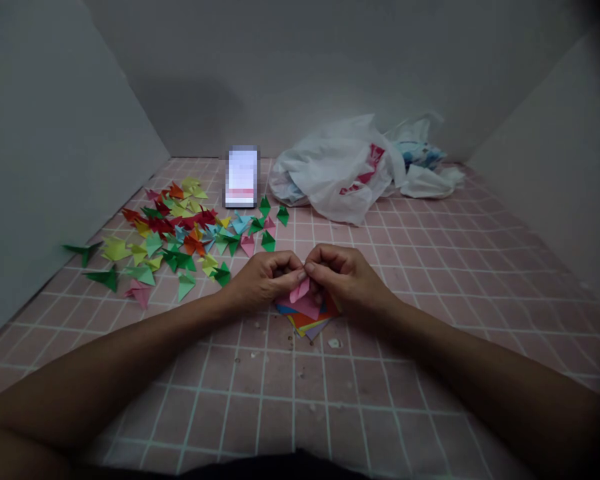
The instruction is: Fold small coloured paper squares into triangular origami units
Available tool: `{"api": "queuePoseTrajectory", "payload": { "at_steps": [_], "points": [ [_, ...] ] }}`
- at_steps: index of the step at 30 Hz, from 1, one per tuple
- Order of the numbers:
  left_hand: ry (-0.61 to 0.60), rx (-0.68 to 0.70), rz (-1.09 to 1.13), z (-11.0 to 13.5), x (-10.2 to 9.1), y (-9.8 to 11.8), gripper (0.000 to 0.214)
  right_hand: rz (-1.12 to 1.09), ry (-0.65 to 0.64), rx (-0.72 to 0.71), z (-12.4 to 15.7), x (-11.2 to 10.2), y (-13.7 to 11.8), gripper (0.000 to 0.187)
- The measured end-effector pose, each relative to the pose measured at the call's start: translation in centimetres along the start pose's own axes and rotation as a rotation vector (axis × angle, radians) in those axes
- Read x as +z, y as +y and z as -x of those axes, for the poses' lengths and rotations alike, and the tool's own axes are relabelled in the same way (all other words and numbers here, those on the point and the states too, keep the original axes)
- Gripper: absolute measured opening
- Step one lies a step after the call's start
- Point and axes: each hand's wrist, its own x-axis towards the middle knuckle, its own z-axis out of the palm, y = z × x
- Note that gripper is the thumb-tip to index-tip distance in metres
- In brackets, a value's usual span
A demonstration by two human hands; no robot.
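Observation:
Between my two hands is a small folded piece of pink origami paper [300,291]. My left hand [273,279] pinches it from the left, thumb on top and fingers curled. My right hand [336,270] pinches its upper edge from the right, the thumb tips of both hands almost meeting. Part of the folded paper is hidden by the fingers. Just below the hands lies a fanned stack of square coloured paper [307,310], with pink on top and blue, orange, yellow and lilac corners showing.
Many folded paper cranes [195,240] in several colours spread over the left of the pink checked surface [430,267]. A lit phone [241,177] stands upright behind them. A white plastic bag [337,167] and other crumpled packaging [425,163] lie by the back wall.

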Motion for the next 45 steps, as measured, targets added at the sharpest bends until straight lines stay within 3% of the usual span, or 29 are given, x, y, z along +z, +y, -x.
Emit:
{"api": "queuePoseTrajectory", "payload": {
  "at_steps": [4,8,12,16,21,27,30,37,45],
  "points": [
    [0.014,-0.067,0.061,0.1,0.2,0.3,0.025,0.271,0.193,-0.234,0.1,-0.1,0.5,0.014],
    [0.029,-0.12,0.112,0.2,0.7,0.3,0.031,0.234,0.279,-0.234,0.1,0.0,1.2,0.015],
    [0.144,-0.065,0.125,0.2,1.0,0.1,0.027,0.09,0.271,-0.202,0.1,0.4,1.4,0.015],
    [0.266,0.041,-0.027,0.1,0.7,0.0,0.019,0.045,0.238,-0.143,0.4,0.9,1.3,0.014],
    [0.282,0.111,-0.184,0.0,0.2,-0.1,0.014,0.058,0.167,-0.044,0.6,1.0,0.8,0.016],
    [0.262,0.057,0.047,0.0,0.5,-0.7,0.032,-0.171,0.136,0.059,0.5,1.0,0.8,0.023],
    [0.28,0.068,0.146,-0.1,0.5,-0.8,0.03,-0.284,0.139,0.094,0.5,1.2,0.8,0.024],
    [0.302,0.096,0.189,-0.3,0.3,-0.6,0.021,-0.401,0.097,0.178,0.8,1.6,0.5,0.024],
    [0.361,0.077,0.192,0.0,0.2,0.2,0.02,-0.412,0.077,0.175,0.9,1.7,0.4,0.022]
  ]
}}
